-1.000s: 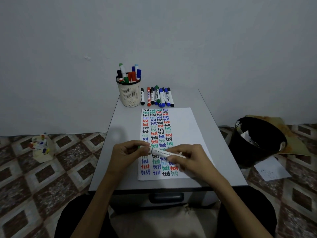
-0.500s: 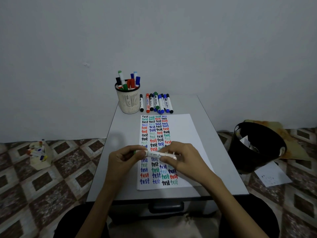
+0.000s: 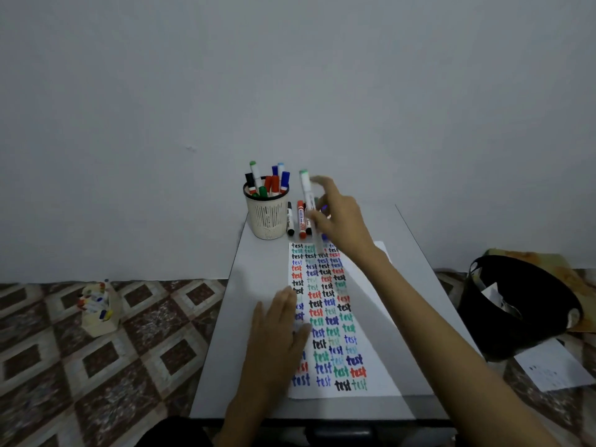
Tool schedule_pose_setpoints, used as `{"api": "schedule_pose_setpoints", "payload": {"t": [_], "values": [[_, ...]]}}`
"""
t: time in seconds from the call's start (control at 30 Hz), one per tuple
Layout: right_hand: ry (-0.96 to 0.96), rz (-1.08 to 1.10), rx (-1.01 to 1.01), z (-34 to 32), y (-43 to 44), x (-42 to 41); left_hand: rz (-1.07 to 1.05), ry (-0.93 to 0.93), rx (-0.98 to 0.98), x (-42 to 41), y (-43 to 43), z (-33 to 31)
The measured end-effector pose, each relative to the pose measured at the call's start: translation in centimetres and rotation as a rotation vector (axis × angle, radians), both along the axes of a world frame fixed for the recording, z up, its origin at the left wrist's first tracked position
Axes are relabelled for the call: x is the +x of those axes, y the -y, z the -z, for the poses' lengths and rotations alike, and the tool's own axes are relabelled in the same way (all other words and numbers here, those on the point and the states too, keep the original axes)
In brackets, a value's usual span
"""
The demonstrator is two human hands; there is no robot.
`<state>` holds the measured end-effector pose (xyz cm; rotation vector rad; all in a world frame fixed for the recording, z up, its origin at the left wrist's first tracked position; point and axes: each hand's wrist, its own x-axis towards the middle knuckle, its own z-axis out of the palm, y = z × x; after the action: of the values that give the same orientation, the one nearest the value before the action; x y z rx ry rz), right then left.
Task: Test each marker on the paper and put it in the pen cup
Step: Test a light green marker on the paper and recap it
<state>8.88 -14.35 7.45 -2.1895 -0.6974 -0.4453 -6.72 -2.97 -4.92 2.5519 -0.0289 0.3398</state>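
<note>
Green-capped marker upright, in the air just right of the pen cup. Right hand grips its lower barrel; fingers blurred. Loose markers beside the cup, partly hidden behind that hand. Left hand lies flat, fingers straight, on the paper in front of the cup.

Green-capped white marker: being held upright, cap up, by the right hand, just right of the pen cup. The cream, slotted cup is standing at the desk's far-left corner and holding capped markers. Paper: lying mid-desk, covered in coloured "test" words.
</note>
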Motion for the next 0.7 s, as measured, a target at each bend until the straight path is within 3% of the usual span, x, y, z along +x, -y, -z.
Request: {"api": "schedule_pose_setpoints", "payload": {"t": [0.1,0.23,0.33,0.5,0.57,0.7], "values": [[0.095,-0.024,0.209,-2.8,-2.9,2.9,-0.008,-0.049,0.182,0.3,0.1,0.3],[0.199,-0.011,0.326,-4.9,-6.1,5.8,-0.004,-0.039,0.190,0.6,0.1,0.3],[0.208,0.009,0.235,-3.9,-8.1,7.6,0.001,-0.171,0.239,0.8,-0.1,0.6],[0.223,0.124,-0.186,0.0,-9.0,9.4,-0.021,-0.191,0.271,0.9,-0.1,0.6],[0.225,0.101,-0.176,1.0,-8.6,9.5,-0.040,-0.181,0.295,0.9,0.0,0.7],[0.184,0.027,0.048,1.9,-5.4,8.6,-0.021,-0.188,0.300,1.0,-0.1,1.2]]}}
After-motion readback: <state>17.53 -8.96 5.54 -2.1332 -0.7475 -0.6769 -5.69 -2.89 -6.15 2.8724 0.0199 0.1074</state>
